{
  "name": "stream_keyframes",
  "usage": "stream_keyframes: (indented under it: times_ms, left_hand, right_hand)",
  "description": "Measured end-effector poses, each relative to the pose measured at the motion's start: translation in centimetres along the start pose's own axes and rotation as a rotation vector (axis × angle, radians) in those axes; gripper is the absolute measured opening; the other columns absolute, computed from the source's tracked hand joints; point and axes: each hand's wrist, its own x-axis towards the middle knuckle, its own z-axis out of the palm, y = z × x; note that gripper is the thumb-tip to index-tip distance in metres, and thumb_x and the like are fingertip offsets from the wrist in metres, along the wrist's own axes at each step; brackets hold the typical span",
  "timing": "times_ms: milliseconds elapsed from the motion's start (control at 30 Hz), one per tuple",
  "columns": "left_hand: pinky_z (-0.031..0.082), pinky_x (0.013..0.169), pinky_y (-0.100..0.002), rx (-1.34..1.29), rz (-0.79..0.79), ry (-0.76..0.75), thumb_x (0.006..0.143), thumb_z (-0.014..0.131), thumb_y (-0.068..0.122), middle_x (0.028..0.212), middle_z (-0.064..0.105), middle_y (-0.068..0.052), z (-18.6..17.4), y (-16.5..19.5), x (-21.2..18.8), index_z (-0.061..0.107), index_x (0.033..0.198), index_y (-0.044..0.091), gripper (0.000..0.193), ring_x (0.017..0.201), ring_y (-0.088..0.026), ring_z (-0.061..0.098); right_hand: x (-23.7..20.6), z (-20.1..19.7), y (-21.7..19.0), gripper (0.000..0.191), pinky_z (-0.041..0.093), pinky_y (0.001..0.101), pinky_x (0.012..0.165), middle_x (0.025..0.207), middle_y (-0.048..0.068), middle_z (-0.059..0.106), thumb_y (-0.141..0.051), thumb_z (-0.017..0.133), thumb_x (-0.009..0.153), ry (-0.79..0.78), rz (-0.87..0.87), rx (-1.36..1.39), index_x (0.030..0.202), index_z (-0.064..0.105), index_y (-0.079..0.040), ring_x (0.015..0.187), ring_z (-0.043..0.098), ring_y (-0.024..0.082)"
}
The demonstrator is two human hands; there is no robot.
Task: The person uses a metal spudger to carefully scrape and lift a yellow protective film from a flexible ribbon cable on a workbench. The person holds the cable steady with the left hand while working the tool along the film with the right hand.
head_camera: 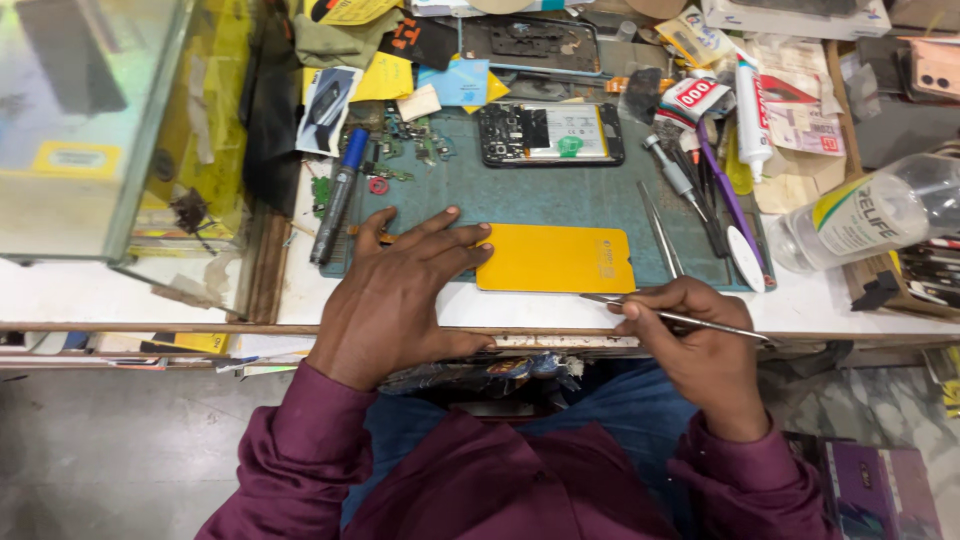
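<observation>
we see a yellow phone-shaped panel (556, 259) lying flat at the centre of the frame, its long axis running left to right along the near edge of a teal work mat (590, 205). the left hand (395, 290), fingers spread and released, presses flat beside it, fingertips touching the panel's left end. the right hand (695, 335), lower right of centre, pinches metal tweezers (672, 316); their tip points left, at the panel's lower right corner. above, in the upper middle, an opened phone (550, 134) lies parallel to the panel. a blue-capped marker (338, 196) rests at the mat's left edge, a clear bottle (870, 215) at the right. the mat sits on a cluttered white workbench (300, 300); a glass case (90, 120) fills the upper left, grey floor below.
</observation>
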Motion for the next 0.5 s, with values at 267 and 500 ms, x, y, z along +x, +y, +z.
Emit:
stream_keyframes:
  times_ms: [267,500]
  left_hand:
    - [0.022,0.114,-0.06,0.021,-0.004,0.003,0.057,0.089,0.054,0.143,0.06,0.0,0.3,0.5,0.4,0.069,0.125,0.012,0.082,0.142,-0.022,0.045]
    - [0.022,0.114,-0.06,0.025,0.002,0.009,0.057,0.089,0.052,0.144,0.06,0.0,0.4,0.2,0.3,0.07,0.126,0.013,0.082,0.142,-0.022,0.045]
  right_hand:
    - [-0.1,1.0,0.9,0.006,0.061,0.0245,0.071,0.087,0.01,0.077,-0.002,0.074,0.093,-0.055,-0.08,0.022,0.096,0.071,0.002,0.079,0.075,0.012]
    - [-0.2,-2.4,1.0,0.009,0.06,0.0255,0.07,0.086,0.012,0.077,-0.004,0.074,0.094,0.041,0.008,-0.067,0.095,0.069,0.004,0.075,0.073,0.013]
